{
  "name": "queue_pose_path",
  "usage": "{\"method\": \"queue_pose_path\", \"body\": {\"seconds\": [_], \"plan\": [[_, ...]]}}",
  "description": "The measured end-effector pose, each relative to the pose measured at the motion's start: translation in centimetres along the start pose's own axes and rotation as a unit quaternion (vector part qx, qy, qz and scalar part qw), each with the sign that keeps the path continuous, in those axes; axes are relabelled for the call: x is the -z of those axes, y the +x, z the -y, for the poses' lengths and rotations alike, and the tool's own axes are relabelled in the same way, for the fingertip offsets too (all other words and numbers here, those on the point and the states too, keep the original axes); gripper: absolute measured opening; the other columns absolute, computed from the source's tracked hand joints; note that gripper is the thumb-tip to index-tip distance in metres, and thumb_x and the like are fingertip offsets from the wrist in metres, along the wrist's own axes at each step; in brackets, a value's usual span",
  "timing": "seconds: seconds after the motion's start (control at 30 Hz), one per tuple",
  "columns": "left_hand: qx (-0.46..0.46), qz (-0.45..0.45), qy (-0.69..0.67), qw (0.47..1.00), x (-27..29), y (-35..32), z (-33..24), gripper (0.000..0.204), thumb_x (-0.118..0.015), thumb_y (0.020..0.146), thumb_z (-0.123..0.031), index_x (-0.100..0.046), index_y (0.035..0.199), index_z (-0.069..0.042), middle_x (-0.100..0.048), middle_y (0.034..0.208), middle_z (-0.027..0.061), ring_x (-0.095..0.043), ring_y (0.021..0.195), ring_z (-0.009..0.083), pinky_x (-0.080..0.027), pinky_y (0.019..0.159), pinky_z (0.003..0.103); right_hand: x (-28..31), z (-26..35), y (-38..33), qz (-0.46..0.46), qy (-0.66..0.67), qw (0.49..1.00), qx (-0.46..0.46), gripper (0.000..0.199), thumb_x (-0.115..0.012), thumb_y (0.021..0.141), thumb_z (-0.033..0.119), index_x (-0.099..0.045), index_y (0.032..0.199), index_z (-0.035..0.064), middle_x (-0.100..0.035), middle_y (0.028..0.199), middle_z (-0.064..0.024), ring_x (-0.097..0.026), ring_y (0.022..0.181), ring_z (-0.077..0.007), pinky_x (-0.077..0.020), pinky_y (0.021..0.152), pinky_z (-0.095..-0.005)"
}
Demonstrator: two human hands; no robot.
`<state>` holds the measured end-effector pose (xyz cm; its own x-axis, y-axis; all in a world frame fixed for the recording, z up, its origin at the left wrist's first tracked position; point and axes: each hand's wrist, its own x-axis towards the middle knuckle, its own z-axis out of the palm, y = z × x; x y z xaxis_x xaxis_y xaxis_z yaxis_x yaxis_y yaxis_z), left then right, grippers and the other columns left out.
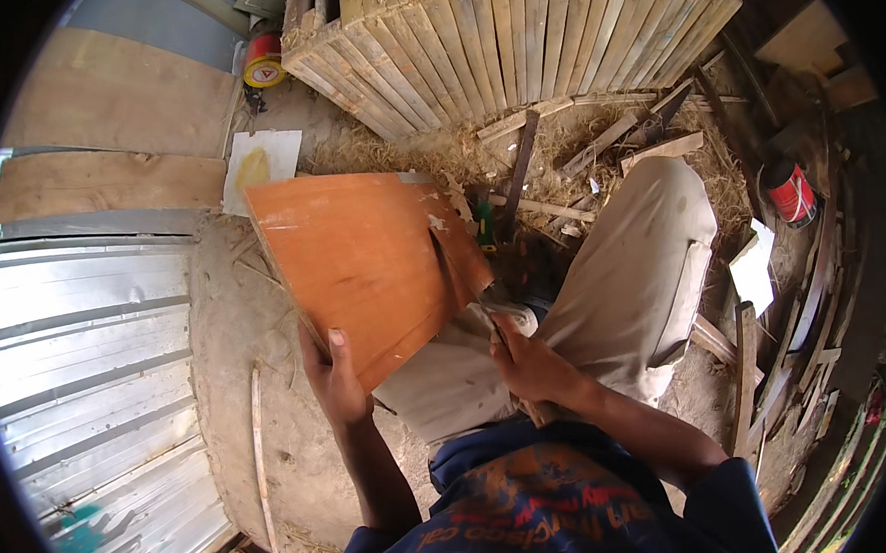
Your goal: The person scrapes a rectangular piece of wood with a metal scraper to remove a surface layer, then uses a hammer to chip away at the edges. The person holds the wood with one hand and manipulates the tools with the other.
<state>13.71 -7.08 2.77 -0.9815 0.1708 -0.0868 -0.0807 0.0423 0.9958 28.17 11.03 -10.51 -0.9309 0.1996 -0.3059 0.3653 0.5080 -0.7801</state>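
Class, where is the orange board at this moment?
In the head view, the orange board sits centre-left, gripped at its lower edge by the left hand, beside the person's knee.

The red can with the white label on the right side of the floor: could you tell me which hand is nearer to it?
Right. The right hand grips a tool handle at the orange board, nearer the red can; the left hand holds the board's lower edge, farther left.

2 labelled containers noted. A red can with a yellow label (264, 63) bearing a triangular mark lies at the upper left, beside the slatted wooden pallet (495, 49). A red can with a white label (792, 193) stands at the right, possibly paint.
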Motion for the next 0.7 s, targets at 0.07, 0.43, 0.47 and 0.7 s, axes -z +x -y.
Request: {"method": "queue_pose_path", "body": {"seconds": [0.07,0.43,0.47,0.7], "plan": [[-0.015,0.01,0.024,1.0,-0.4,-0.4,0.1,0.063,-0.056,0.103,-0.026,-0.032,0.152,0.004,-0.046,0.146,0.0188,-0.048,0.13,0.0275,-0.042,0.108,0.04,-0.6,0.1,0.1,-0.015,-0.008,0.999,0.032,0.054,-0.043,0.103,0.027,-0.026,0.148,0.0043,-0.067,0.082,-0.031,-0.068,0.076,-0.047,-0.0548,0.075,-0.0527],[0.006,-0.012,0.015,1.0,-1.4,-0.7,-0.3,0.066,-0.059,0.101,-0.03,-0.033,0.152,0.003,-0.046,0.146,0.0192,-0.049,0.13,0.0275,-0.042,0.108,0.039,1.0,0.4,1.7,0.06,0.014,0.998,-0.026,0.055,-0.042,0.103,0.03,-0.026,0.149,0.0048,-0.068,0.083,-0.0306,-0.068,0.081,-0.049,-0.0534,0.076,-0.0547],[0.002,-0.011,0.017,1.0,-1.5,-0.6,-0.3,0.066,-0.059,0.101,-0.03,-0.033,0.152,0.003,-0.046,0.146,0.0191,-0.049,0.13,0.0274,-0.042,0.108,0.039,1.2,0.4,1.5,0.028,0.018,0.999,0.007,0.055,-0.042,0.103,0.029,-0.026,0.149,0.0045,-0.068,0.083,-0.0295,-0.069,0.08,-0.0478,-0.0538,0.075,-0.0537],[0.021,-0.009,0.0,1.0,-0.7,1.0,-0.6,0.065,-0.059,0.102,-0.031,-0.034,0.152,0.002,-0.046,0.147,0.0175,-0.05,0.13,0.0273,-0.042,0.108,0.041,2.1,0.3,-0.2,0.056,0.159,0.983,-0.078,0.054,-0.044,0.102,0.027,-0.029,0.148,0.0038,-0.069,0.089,-0.0271,-0.07,0.081,-0.0436,-0.0542,0.076,-0.0513]]}}
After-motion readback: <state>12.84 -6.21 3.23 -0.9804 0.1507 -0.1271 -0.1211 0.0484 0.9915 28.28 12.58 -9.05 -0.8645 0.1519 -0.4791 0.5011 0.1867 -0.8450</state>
